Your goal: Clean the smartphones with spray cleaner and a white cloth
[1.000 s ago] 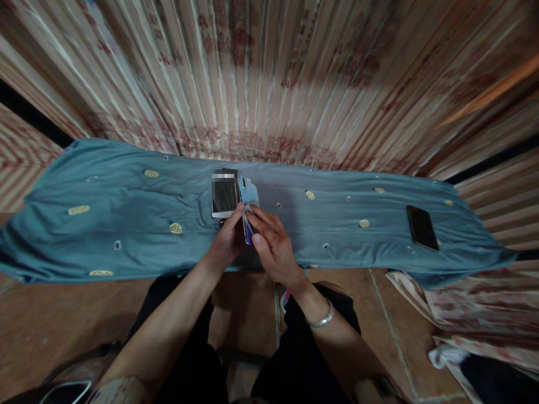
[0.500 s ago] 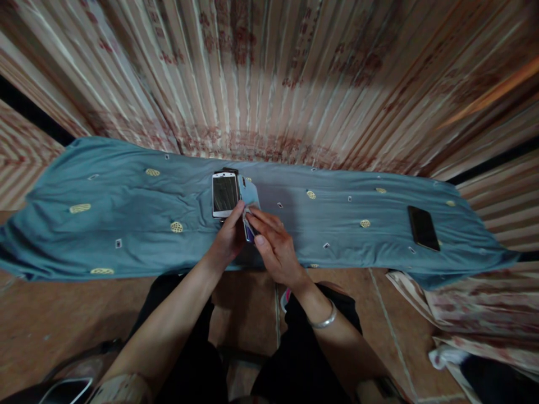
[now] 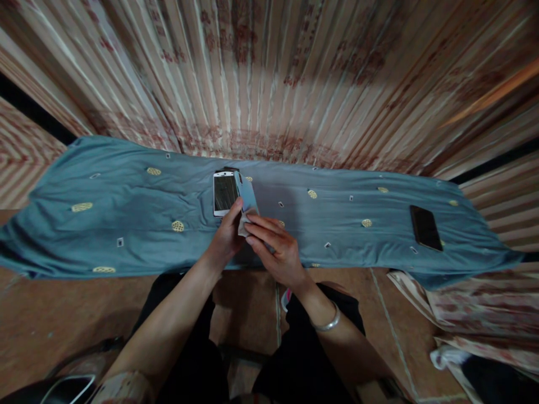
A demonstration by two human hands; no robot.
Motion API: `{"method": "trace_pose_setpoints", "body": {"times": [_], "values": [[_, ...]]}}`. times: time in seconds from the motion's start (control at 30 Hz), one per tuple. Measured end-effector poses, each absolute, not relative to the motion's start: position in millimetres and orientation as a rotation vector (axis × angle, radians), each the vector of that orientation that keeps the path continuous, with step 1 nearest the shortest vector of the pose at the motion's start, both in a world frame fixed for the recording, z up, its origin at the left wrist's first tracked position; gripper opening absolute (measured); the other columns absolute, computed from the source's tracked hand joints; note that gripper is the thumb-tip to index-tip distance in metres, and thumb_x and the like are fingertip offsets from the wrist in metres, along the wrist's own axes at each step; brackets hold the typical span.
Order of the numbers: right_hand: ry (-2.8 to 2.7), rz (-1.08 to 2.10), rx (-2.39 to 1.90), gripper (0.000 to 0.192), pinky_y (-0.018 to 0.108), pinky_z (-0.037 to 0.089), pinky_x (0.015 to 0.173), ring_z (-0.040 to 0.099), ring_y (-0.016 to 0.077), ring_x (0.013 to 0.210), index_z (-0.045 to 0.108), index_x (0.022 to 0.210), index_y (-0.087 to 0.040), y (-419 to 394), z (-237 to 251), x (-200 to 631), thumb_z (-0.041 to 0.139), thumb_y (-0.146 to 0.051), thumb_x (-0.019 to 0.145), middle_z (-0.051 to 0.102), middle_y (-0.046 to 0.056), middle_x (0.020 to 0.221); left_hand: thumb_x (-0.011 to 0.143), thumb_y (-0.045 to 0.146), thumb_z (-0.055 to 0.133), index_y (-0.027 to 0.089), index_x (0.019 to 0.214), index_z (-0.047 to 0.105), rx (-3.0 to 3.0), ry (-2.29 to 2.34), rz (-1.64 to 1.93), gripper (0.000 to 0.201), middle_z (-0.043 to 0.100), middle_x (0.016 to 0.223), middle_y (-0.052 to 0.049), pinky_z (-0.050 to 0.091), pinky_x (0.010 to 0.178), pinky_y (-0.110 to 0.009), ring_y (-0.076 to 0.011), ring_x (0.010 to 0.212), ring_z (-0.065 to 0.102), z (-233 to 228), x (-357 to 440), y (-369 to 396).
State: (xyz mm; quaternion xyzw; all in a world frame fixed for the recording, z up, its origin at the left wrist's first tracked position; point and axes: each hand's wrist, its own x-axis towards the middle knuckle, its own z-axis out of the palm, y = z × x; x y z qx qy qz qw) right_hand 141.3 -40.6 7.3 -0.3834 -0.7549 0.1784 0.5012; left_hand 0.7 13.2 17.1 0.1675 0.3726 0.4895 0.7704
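The white phone [image 3: 224, 192] lies on the blue cloth [image 3: 126, 219]. Just right of it, the left hand [image 3: 227, 238] and right hand [image 3: 278, 252] now pinch a small pale wipe [image 3: 244, 223]; the purple thing has gone out of sight. A black phone [image 3: 425, 226] lies far right of it.

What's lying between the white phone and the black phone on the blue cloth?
Head view: between white phone and black phone, a pale blue sheet, then only patterned blue cloth.
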Motion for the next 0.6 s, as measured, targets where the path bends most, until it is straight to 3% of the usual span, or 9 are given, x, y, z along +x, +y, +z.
{"method": "trace_pose_setpoints", "body": {"times": [0.27,0.6], "values": [[-1.874,0.369,-0.933,0.034,0.043,0.058,0.111,0.072,0.0233,0.127,0.073,0.138,-0.028,-46,8,141,0.062,-0.021,0.107,0.078,0.009,0.136,0.103,0.044,0.062,0.019,0.079,0.078,0.421,0.811,1.103,0.038,0.075,0.07,-0.004,0.057,0.061,-0.023,-0.0156,0.064,0.07,18,1,13],[-1.95,0.318,-1.011,0.032,0.043,0.06,0.111,0.073,0.0239,0.125,0.072,0.138,-0.027,-41,3,153,0.061,-0.024,0.108,0.079,0.01,0.133,0.098,0.046,0.067,0.02,0.097,0.08,0.325,0.757,1.175,0.029,0.078,0.078,-0.002,0.06,0.076,-0.029,-0.0199,0.079,0.075,4,1,20]]}}
